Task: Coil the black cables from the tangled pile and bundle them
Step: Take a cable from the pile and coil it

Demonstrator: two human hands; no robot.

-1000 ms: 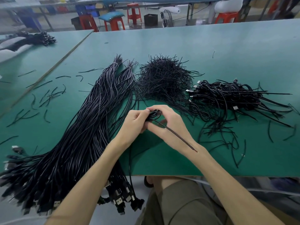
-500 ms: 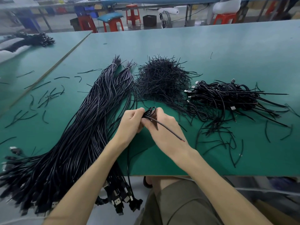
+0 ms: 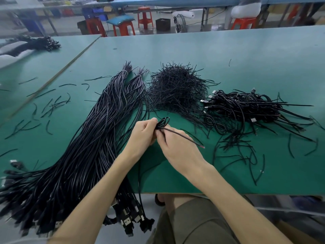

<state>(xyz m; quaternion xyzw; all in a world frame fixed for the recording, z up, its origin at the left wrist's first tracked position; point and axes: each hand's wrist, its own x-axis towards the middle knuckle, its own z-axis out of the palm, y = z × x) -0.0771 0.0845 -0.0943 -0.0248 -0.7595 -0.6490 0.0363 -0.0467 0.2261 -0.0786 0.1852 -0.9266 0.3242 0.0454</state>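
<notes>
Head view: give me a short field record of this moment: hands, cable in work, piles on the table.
left hand: pinches the coiled cable
right hand: grips the same coil; free end runs over it rightward
long cables: sheaf at left, overhanging the table edge
short black pieces: heap behind the hands
tangled pile: cables with plugs, at right

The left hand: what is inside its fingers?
The left hand grips a small black cable coil; its loops stick out on top. The part inside the fist is covered. Its tail crosses the right hand.
</notes>
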